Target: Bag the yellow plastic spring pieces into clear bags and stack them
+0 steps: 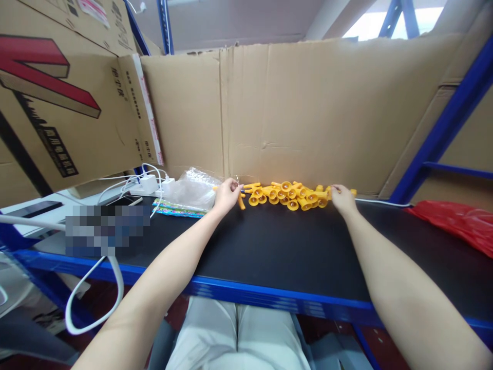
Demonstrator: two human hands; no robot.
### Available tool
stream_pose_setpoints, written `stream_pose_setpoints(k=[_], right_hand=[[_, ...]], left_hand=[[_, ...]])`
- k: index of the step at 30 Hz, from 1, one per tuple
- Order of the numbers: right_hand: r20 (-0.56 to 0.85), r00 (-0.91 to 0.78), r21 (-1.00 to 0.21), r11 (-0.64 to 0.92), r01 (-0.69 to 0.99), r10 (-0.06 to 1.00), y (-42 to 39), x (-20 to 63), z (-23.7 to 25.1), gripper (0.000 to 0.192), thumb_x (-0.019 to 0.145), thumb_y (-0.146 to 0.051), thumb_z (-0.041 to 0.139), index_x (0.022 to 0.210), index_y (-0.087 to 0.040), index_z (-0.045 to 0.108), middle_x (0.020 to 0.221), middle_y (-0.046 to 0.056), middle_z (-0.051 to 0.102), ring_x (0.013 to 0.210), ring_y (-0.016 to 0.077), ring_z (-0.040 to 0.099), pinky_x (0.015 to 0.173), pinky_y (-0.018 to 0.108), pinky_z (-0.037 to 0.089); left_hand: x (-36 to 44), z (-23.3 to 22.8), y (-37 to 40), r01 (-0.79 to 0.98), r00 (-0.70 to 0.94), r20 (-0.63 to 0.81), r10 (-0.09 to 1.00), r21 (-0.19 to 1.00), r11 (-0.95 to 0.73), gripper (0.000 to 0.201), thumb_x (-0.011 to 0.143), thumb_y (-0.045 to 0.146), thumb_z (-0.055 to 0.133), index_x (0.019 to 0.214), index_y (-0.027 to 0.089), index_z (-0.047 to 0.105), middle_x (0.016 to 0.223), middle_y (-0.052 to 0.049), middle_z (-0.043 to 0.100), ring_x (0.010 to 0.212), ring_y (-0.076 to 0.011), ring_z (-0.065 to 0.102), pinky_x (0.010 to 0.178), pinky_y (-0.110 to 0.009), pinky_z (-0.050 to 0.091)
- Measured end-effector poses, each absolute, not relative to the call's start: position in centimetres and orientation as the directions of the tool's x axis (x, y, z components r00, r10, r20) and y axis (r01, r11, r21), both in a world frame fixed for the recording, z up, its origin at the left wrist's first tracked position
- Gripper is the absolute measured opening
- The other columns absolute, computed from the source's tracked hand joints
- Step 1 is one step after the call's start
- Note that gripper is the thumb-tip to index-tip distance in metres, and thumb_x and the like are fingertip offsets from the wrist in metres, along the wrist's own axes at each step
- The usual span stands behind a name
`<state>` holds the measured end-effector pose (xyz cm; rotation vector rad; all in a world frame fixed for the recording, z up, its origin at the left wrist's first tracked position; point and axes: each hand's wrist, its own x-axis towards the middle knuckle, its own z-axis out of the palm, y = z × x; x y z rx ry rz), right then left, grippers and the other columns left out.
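At the back of the black shelf (277, 246), both hands at the yellow parts.
My left hand (227, 195) pinches one yellow piece (241, 200); my right hand (342, 199), fingers curled, touches the pile of yellow parts (292, 195) against the cardboard wall (308, 113).

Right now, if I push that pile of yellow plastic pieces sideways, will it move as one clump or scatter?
Probably scatter: the yellow plastic pieces lie loose, not joined. Their flared round ends and thin stems suggest some may roll. They look small and light, and the black tabletop looks smooth, so they should slide easily.
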<state>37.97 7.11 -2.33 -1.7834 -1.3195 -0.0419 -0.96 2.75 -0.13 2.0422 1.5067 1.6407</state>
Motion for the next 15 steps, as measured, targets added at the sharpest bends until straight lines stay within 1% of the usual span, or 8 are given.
stream_pose_setpoints(k=[2, 4, 7, 9, 12, 15], right_hand=[[0.475, 0.39, -0.629, -0.006, 0.777, 0.789, 8.2, 38.2, -1.6, 0.031, 0.082, -0.027, 0.038, 0.099, -0.016, 0.061, 0.11, 0.009, 0.06, 0.106, 0.0209, 0.052, 0.092, 0.033, 0.037], [0.422, 0.352, -0.654, 0.012, 0.757, 0.835, 9.3, 38.4, -0.8, 0.028, 0.081, -0.026, 0.038, 0.093, -0.019, 0.063, 0.108, 0.007, 0.061, 0.108, 0.0207, 0.05, 0.093, 0.035, 0.036], [0.368, 0.302, -0.695, 0.045, 0.718, 0.88, 10.6, 38.2, 0.3, 0.025, 0.08, -0.02, 0.039, 0.085, -0.02, 0.064, 0.108, 0.005, 0.062, 0.109, 0.0179, 0.049, 0.093, 0.032, 0.034], [0.295, 0.3, -0.721, 0.006, 0.692, 0.907, 11.0, 37.8, 0.9, 0.026, 0.082, -0.02, 0.037, 0.083, -0.018, 0.063, 0.109, 0.006, 0.061, 0.106, 0.0169, 0.05, 0.09, 0.03, 0.035], [0.196, 0.309, -0.732, -0.071, 0.677, 0.931, 11.2, 37.4, 1.2, 0.034, 0.087, -0.024, 0.03, 0.081, -0.014, 0.062, 0.108, 0.011, 0.06, 0.099, 0.0173, 0.052, 0.084, 0.029, 0.037], [0.21, 0.302, -0.7, -0.073, 0.711, 0.93, 11.4, 37.5, 0.9, 0.038, 0.089, -0.025, 0.027, 0.076, -0.012, 0.061, 0.103, 0.014, 0.061, 0.092, 0.0187, 0.053, 0.079, 0.03, 0.038]], left_hand=[[-0.8, -0.4, 2.8, 0.593, -0.077, 0.636, 0.768, 0.649, -0.477, 0.017, 0.073, 0.034, 0.057, 0.07, 0.017, 0.054, 0.052, 0.004, 0.049, 0.052, -0.0103, 0.049, 0.054, -0.021, 0.035], [-0.8, -0.6, 2.8, 0.59, -0.071, 0.603, 0.794, 0.668, -0.454, 0.018, 0.072, 0.034, 0.058, 0.07, 0.017, 0.054, 0.051, 0.004, 0.049, 0.051, -0.0099, 0.048, 0.053, -0.021, 0.034], [-0.9, -0.9, 2.9, 0.588, -0.044, 0.573, 0.818, 0.677, -0.442, 0.018, 0.071, 0.034, 0.058, 0.069, 0.017, 0.053, 0.05, 0.005, 0.048, 0.049, -0.0096, 0.047, 0.051, -0.021, 0.032], [-0.9, -1.0, 3.0, 0.584, -0.029, 0.561, 0.827, 0.681, -0.441, 0.018, 0.071, 0.034, 0.058, 0.069, 0.017, 0.053, 0.05, 0.005, 0.047, 0.049, -0.0096, 0.047, 0.051, -0.02, 0.032], [-1.0, -1.1, 3.0, 0.569, -0.019, 0.54, 0.842, 0.698, -0.435, 0.018, 0.072, 0.035, 0.057, 0.071, 0.017, 0.051, 0.05, 0.005, 0.046, 0.049, -0.0095, 0.047, 0.05, -0.02, 0.032], [-1.2, -1.3, 3.3, 0.553, 0.002, 0.517, 0.856, 0.713, -0.432, 0.019, 0.073, 0.036, 0.055, 0.073, 0.017, 0.05, 0.05, 0.005, 0.047, 0.048, -0.0095, 0.047, 0.05, -0.02, 0.033]])
